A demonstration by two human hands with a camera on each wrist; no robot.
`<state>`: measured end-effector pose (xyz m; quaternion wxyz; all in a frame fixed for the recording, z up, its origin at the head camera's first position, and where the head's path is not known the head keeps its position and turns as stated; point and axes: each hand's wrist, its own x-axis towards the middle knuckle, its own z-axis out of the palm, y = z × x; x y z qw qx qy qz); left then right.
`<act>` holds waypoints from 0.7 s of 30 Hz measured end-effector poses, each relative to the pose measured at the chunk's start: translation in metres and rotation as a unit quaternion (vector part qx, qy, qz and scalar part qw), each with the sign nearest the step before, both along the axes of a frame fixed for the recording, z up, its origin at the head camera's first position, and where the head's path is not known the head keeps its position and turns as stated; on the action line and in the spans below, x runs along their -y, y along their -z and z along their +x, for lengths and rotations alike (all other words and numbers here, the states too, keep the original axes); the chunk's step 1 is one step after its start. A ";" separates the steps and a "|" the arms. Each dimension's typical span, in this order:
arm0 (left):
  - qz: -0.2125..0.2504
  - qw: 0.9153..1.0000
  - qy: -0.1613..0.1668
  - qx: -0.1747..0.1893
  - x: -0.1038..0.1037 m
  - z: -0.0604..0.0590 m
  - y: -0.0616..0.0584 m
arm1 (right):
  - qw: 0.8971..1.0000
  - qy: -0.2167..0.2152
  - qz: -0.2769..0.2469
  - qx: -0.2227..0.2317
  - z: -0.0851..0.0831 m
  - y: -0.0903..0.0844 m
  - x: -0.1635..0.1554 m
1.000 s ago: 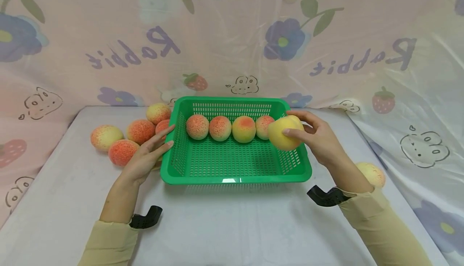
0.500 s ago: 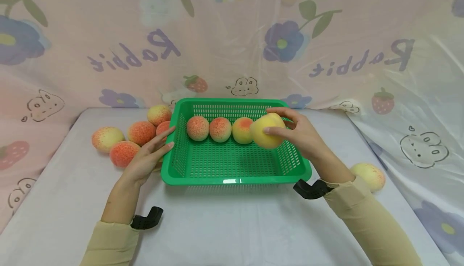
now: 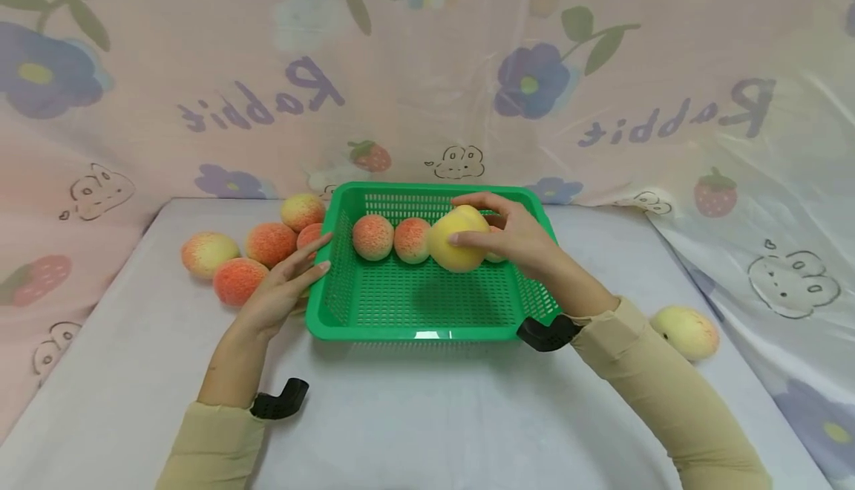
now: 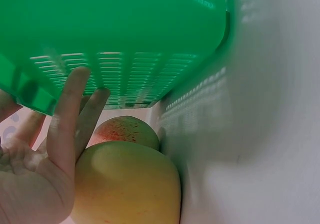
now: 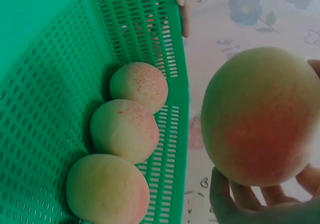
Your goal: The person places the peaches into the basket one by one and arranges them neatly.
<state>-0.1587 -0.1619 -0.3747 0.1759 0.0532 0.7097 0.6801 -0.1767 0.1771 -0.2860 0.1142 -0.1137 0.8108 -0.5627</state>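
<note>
a peach (image 3: pixel 457 240) is gripped by the right hand (image 3: pixel 514 237) over the basket (image 3: pixel 427 323), apparently steadied by the flat, straight-fingered left hand (image 3: pixel 283 293)

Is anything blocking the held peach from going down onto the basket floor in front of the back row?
Nothing visible does. The right hand holds the peach above the basket; the mesh floor ahead of the back row lies bare.
</note>
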 end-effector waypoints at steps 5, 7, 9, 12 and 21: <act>-0.001 1.000 -0.001 -0.003 0.001 0.000 0.001 | 1.000 -0.021 0.020 0.002 -0.003 -0.001 0.014; -0.001 1.000 -0.001 -0.005 0.001 -0.001 0.001 | 0.999 -0.025 0.024 0.003 -0.005 -0.001 0.019; -0.001 1.000 -0.001 -0.007 0.000 -0.001 0.001 | 0.999 -0.031 0.027 0.008 -0.007 -0.002 0.023; 0.001 1.000 -0.001 -0.008 0.001 -0.002 0.002 | 0.998 -0.044 0.031 0.015 -0.012 -0.002 0.030; 0.004 1.000 -0.002 -0.006 0.000 -0.002 0.002 | 0.985 -0.130 0.107 0.025 -0.028 0.006 0.051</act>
